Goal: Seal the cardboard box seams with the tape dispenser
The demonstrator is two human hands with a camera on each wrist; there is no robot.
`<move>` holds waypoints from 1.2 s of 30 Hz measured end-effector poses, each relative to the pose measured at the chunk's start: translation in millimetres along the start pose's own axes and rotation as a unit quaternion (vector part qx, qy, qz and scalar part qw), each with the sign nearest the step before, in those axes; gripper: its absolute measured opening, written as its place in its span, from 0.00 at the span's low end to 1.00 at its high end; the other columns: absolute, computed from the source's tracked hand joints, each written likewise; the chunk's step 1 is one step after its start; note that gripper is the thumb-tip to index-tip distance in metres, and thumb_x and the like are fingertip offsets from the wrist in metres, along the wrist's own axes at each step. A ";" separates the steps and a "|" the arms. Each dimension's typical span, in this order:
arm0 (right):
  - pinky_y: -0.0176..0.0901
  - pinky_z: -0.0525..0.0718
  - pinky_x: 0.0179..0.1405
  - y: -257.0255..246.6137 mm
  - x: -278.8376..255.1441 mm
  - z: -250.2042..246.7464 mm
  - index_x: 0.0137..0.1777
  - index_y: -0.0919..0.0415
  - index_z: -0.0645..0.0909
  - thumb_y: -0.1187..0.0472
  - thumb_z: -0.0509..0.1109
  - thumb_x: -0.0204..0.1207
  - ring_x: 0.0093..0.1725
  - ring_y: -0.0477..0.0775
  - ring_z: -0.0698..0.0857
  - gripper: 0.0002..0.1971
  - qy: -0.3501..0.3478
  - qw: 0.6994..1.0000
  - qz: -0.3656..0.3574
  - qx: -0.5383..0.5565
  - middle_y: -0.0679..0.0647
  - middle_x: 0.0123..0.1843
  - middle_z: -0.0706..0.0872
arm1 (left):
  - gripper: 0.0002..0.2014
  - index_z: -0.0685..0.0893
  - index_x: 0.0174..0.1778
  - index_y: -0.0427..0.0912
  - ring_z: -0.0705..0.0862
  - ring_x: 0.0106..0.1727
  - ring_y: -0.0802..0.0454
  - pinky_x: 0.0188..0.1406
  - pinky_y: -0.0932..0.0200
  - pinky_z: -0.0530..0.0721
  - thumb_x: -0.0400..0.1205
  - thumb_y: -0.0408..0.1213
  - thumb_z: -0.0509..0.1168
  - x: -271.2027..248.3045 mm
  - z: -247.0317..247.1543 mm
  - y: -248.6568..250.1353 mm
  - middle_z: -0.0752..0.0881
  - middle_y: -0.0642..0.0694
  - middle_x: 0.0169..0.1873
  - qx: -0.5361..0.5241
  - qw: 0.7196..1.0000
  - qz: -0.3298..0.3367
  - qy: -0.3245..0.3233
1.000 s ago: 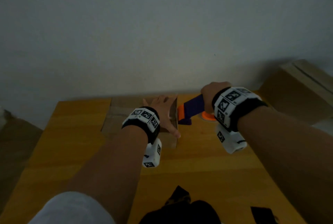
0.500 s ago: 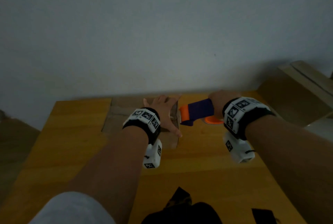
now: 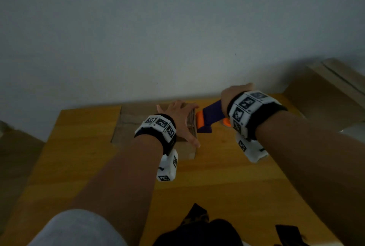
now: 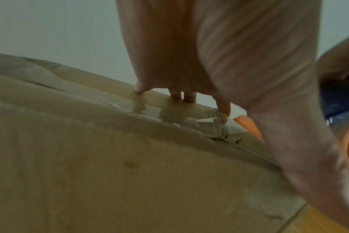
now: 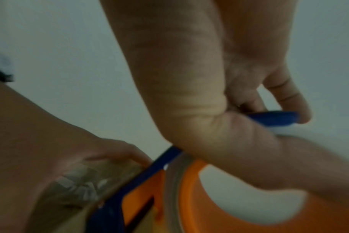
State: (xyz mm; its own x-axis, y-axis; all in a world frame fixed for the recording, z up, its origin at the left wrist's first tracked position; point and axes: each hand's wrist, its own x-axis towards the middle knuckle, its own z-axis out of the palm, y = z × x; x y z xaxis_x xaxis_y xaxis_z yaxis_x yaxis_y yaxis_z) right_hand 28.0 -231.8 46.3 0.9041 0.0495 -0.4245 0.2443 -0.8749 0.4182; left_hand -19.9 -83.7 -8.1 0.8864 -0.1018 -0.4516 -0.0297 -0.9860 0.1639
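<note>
A flat brown cardboard box lies at the far side of the wooden table. My left hand presses flat on its top with straight fingers, the fingertips near the far edge by crinkled clear tape. My right hand grips the blue handle of the blue and orange tape dispenser, whose front end sits against the box's right edge. In the right wrist view the fingers curl round the handle above the orange tape roll.
The wooden table ends at a pale wall behind the box. A larger cardboard box stands off the table at the far right. Dark objects lie at the table's near edge.
My right hand with the dispenser has shifted slightly up and back, the handle tilting more steeply. The left hand stays flat on the box.
</note>
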 end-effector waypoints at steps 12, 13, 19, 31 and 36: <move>0.48 0.71 0.64 -11.7 -12.3 -28.8 0.33 0.59 0.67 0.62 0.61 0.81 0.49 0.52 0.80 0.14 0.131 0.972 -0.120 -0.153 0.51 0.34 0.71 | 0.61 0.50 0.80 0.66 0.54 0.83 0.39 0.71 0.15 0.47 0.53 0.71 0.75 -6.5 -0.1 2.7 0.55 0.48 0.82 -0.011 1.000 -0.014 0.007; 0.46 0.72 0.59 -14.1 -13.1 -27.1 0.30 0.59 0.65 0.62 0.60 0.82 0.41 0.51 0.77 0.17 0.137 0.968 -0.137 -0.159 0.51 0.31 0.68 | 0.61 0.49 0.80 0.66 0.53 0.83 0.40 0.71 0.15 0.47 0.53 0.70 0.75 -6.6 0.3 2.1 0.54 0.48 0.82 -0.012 1.000 -0.017 0.007; 0.41 0.82 0.38 -22.0 -12.4 41.7 0.45 0.58 0.85 0.46 0.76 0.69 0.37 0.54 0.84 0.16 0.001 0.990 -0.127 -0.065 0.50 0.36 0.83 | 0.61 0.46 0.81 0.64 0.50 0.84 0.41 0.72 0.17 0.45 0.55 0.72 0.72 -3.3 3.5 -5.0 0.51 0.49 0.84 -0.020 1.000 -0.010 0.011; 0.43 0.77 0.41 -26.8 6.3 102.3 0.70 0.61 0.75 0.51 0.66 0.78 0.45 0.57 0.83 0.23 -0.043 0.984 -0.028 0.171 0.55 0.42 0.84 | 0.41 0.62 0.79 0.58 0.59 0.82 0.43 0.79 0.29 0.50 0.71 0.68 0.63 -14.6 9.2 -100.3 0.64 0.47 0.80 -0.077 0.978 -0.156 0.113; 0.49 0.80 0.46 -40.0 7.4 102.6 0.63 0.67 0.77 0.62 0.59 0.82 0.54 0.64 0.86 0.14 -0.039 0.965 -0.006 0.258 0.64 0.53 0.87 | 0.39 0.66 0.78 0.58 0.67 0.78 0.42 0.79 0.32 0.55 0.71 0.70 0.61 -18.8 7.2 -105.9 0.71 0.47 0.77 -0.062 0.982 -0.146 0.099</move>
State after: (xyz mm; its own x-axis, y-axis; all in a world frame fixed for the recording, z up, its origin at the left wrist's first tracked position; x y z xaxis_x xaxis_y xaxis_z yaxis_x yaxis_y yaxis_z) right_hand -11.1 -245.9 -56.0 0.8684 0.0415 -0.4941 0.0280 -0.9990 -0.0347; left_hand -36.8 21.7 -23.3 0.9219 0.2228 -0.3170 0.2847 -0.9445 0.1641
